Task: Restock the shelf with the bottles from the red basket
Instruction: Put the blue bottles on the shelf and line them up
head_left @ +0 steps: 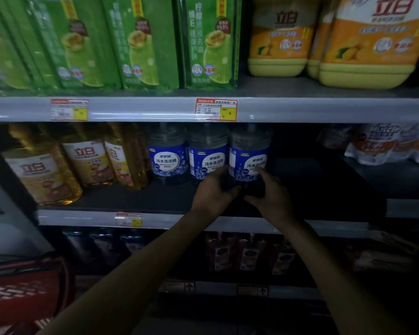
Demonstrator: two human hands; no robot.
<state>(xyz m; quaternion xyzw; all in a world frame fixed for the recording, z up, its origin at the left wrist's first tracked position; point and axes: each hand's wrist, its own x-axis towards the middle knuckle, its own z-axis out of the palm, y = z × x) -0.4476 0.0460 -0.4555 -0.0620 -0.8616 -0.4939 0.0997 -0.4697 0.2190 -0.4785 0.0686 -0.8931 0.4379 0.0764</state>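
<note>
Three clear bottles with blue labels stand in a row on the middle shelf (131,201). The rightmost blue-label bottle (248,158) is held low down between both hands. My left hand (214,189) grips its left side and base. My right hand (268,192) grips its right side, fingers curled round the dark lower part. The two other blue-label bottles (167,158) (207,155) stand just to its left. The red basket (22,293) sits at the lower left, its inside hidden in the dark.
Yellow detergent bottles (66,165) fill the left of the middle shelf. Dark room lies right of the held bottle, then white refill pouches (382,146). Green bottles (143,44) and orange jugs (365,42) stand on the shelf above. Dark bottles (247,255) line the shelf below.
</note>
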